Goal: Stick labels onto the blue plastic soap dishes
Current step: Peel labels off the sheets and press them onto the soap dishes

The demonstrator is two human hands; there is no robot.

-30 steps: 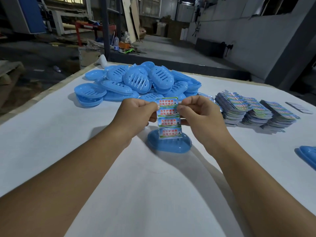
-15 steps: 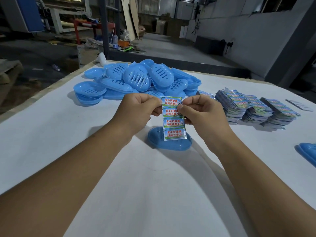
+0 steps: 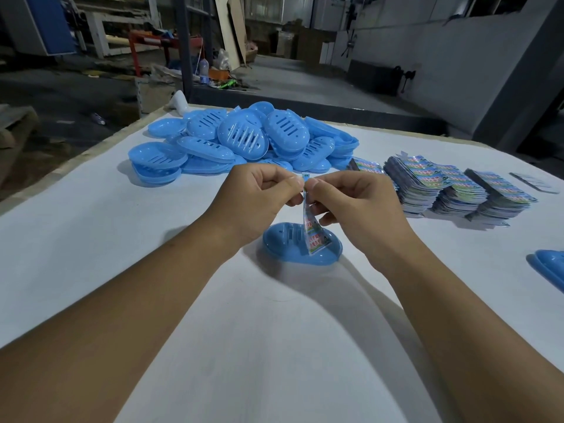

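Observation:
A strip of printed labels [image 3: 314, 232] hangs from both my hands, turned almost edge-on to me. My left hand [image 3: 259, 193] and my right hand [image 3: 351, 199] pinch its top end together, fingertips touching. Directly below, a single blue soap dish [image 3: 287, 251] lies on the white table, partly hidden by the strip's lower end. A large heap of blue soap dishes [image 3: 241, 141] sits behind my hands.
Stacks of label strips [image 3: 451, 190] stand at the right. Another blue dish [image 3: 549, 267] pokes in at the right edge. A thin dark strip [image 3: 531, 181] lies far right. The white table [image 3: 91, 239] ends at a wooden edge on the left, with the workshop floor beyond.
The label strip faced me flat before; now it is twisted edge-on, and my two hands have closed together at its top end.

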